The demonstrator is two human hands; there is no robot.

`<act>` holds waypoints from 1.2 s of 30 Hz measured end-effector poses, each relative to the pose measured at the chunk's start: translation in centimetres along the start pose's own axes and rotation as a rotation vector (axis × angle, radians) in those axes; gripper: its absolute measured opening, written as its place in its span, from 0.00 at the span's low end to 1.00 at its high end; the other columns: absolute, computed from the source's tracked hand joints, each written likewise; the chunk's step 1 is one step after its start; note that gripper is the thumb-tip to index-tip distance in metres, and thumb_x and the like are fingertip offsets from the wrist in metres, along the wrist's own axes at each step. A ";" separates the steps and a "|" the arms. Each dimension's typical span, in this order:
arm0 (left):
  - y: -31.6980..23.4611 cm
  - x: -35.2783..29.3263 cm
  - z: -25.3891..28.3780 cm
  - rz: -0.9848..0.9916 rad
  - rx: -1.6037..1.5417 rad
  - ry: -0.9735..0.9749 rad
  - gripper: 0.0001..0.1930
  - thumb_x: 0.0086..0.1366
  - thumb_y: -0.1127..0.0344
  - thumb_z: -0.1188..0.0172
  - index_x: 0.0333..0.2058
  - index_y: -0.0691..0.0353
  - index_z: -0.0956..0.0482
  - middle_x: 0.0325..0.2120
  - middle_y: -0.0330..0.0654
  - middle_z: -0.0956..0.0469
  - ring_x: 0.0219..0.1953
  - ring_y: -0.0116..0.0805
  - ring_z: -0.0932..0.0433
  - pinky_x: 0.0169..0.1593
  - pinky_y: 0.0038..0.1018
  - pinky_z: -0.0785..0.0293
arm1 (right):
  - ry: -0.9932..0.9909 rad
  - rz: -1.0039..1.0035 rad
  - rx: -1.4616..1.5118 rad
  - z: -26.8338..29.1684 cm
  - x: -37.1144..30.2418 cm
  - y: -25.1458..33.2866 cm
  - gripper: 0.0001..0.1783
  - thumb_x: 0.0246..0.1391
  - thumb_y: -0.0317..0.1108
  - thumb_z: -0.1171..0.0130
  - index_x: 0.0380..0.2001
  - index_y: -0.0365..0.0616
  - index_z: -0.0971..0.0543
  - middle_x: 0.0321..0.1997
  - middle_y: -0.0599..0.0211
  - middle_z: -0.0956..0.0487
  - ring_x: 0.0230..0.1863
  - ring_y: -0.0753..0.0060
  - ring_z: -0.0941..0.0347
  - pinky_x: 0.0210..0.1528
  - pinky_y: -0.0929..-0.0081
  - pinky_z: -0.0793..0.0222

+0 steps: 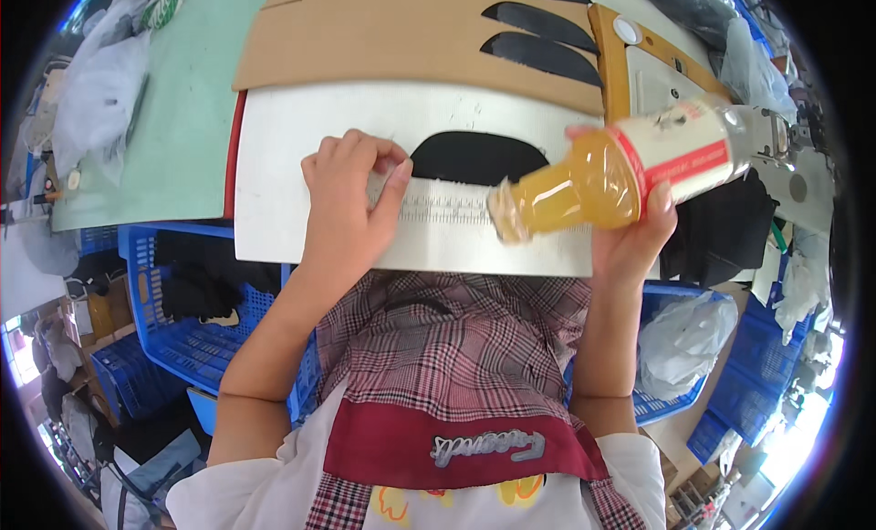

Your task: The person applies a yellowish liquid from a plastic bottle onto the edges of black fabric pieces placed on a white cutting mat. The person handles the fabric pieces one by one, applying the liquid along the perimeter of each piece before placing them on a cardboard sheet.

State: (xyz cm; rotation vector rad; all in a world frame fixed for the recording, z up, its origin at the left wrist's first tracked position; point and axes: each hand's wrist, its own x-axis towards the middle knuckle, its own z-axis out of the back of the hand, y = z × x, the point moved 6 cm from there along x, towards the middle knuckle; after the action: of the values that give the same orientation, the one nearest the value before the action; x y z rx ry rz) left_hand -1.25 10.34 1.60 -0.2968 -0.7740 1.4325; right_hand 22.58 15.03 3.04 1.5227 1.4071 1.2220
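Observation:
On the white work board lies a black half-moon-shaped piece, curved edge away from me, straight edge along a pale ruler. My left hand has its thumb and curled forefinger closed at the piece's left corner. In my right hand is a clear bottle of yellow liquid with a cream and red label. The bottle is tipped over, its mouth pointing left and down. A whitish, crusted wrapping covers the mouth, which is close to the piece's lower right edge; whether they touch I cannot tell.
Behind the board, brown cardboard carries several similar black pieces at its right. A wooden-edged frame stands beside them. Dark fabric lies at right. Blue baskets flank my lap; one holds a clear plastic bag. A green surface extends left.

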 end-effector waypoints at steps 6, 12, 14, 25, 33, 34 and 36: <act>-0.2 -0.5 -0.8 -0.005 0.066 -0.109 0.05 0.54 0.69 0.42 0.30 0.59 0.27 0.27 0.36 0.31 0.34 0.33 0.33 0.46 0.31 0.46 | -0.018 0.269 -0.333 -3.0 1.7 3.5 0.19 0.40 0.34 0.32 0.34 0.33 0.23 0.31 0.65 0.21 0.35 0.75 0.23 0.40 0.77 0.28; 0.1 -0.5 -1.4 -0.012 0.003 -0.144 0.06 0.50 0.73 0.40 0.27 0.59 0.28 0.28 0.37 0.31 0.36 0.37 0.34 0.45 0.34 0.46 | 0.258 0.378 -0.639 -9.1 1.5 3.6 0.19 0.34 0.35 0.28 0.29 0.35 0.20 0.27 0.67 0.19 0.28 0.81 0.23 0.32 0.81 0.27; 0.1 -0.5 -1.5 -0.022 0.000 -0.159 0.06 0.49 0.73 0.40 0.27 0.60 0.28 0.28 0.38 0.31 0.36 0.38 0.34 0.45 0.35 0.45 | 0.293 0.399 -0.742 -10.1 1.5 3.0 0.21 0.33 0.39 0.27 0.29 0.35 0.20 0.26 0.66 0.18 0.28 0.79 0.22 0.30 0.80 0.26; -0.3 -0.4 -1.4 -0.035 0.031 -0.166 0.05 0.50 0.74 0.42 0.27 0.60 0.29 0.26 0.36 0.32 0.34 0.35 0.34 0.44 0.32 0.45 | 0.300 0.588 -0.999 -7.4 0.9 3.8 0.27 0.30 0.42 0.26 0.35 0.38 0.21 0.33 0.66 0.19 0.35 0.75 0.22 0.39 0.76 0.25; 0.5 -0.4 -1.4 -0.021 0.023 -0.154 0.05 0.50 0.72 0.42 0.26 0.60 0.28 0.27 0.37 0.31 0.35 0.37 0.34 0.46 0.34 0.45 | -0.017 0.393 -1.101 1.5 1.3 7.2 0.28 0.36 0.30 0.28 0.43 0.32 0.27 0.39 0.61 0.22 0.39 0.74 0.25 0.41 0.76 0.26; 0.5 -0.4 -1.4 -0.020 0.026 -0.151 0.05 0.50 0.72 0.42 0.26 0.60 0.28 0.27 0.37 0.32 0.35 0.37 0.34 0.46 0.34 0.45 | -0.040 0.409 -1.033 1.5 1.3 7.4 0.26 0.37 0.30 0.28 0.42 0.32 0.26 0.38 0.62 0.22 0.37 0.75 0.24 0.40 0.77 0.26; 0.2 -0.3 -1.3 -0.042 0.034 -0.161 0.04 0.52 0.72 0.42 0.27 0.59 0.28 0.25 0.36 0.32 0.33 0.34 0.34 0.45 0.32 0.45 | -0.023 0.400 -0.934 0.4 1.3 7.1 0.23 0.38 0.30 0.29 0.39 0.33 0.25 0.36 0.63 0.21 0.34 0.77 0.24 0.37 0.79 0.26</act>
State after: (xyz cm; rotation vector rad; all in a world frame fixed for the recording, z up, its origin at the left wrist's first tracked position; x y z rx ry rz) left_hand -0.58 10.39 0.37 -0.1397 -0.8801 1.4409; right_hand 25.03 15.36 9.79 1.1281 0.3581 1.7472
